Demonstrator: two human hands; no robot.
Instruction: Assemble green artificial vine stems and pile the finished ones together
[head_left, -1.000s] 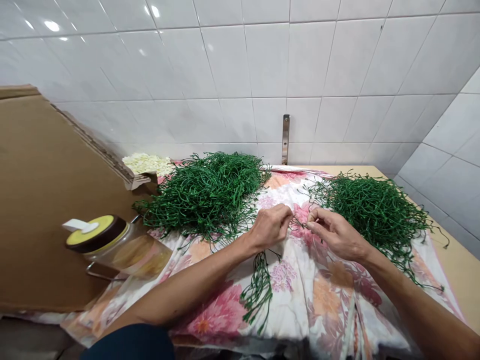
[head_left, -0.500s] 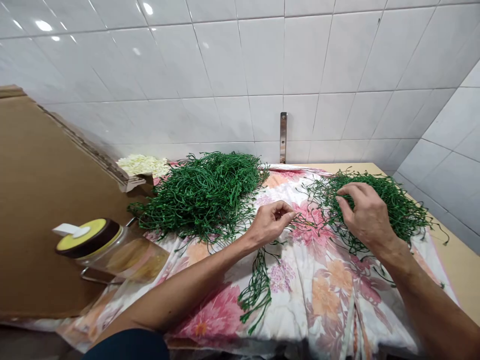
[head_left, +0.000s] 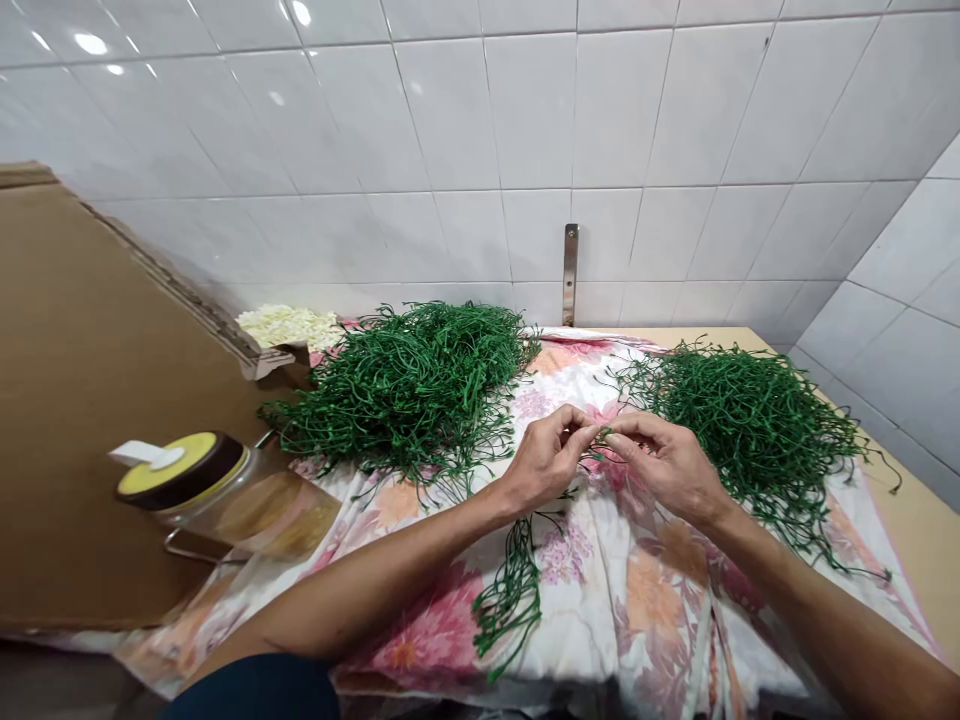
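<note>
Over the middle of the flowered cloth, my left hand [head_left: 551, 455] pinches thin green stems between thumb and forefinger. My right hand [head_left: 667, 465] is closed beside it, its fingertips on the same green stems [head_left: 602, 436]. A large heap of green stems [head_left: 420, 385] lies to the left, and a smaller heap [head_left: 750, 420] spreads out on the right. Below my left wrist, a small loose bundle of green stems [head_left: 512, 595] rests on the cloth.
A cardboard box [head_left: 97, 400] stands at the left. Beside it a jar with a yellow and brown lid [head_left: 247, 500] leans over. Pale pieces [head_left: 289, 327] lie behind the big heap. A metal bracket [head_left: 571, 275] is on the tiled wall.
My right hand has moved left from the right heap to meet my left hand, and its fingers have closed on the stems. My left hand stays nearly in place.
</note>
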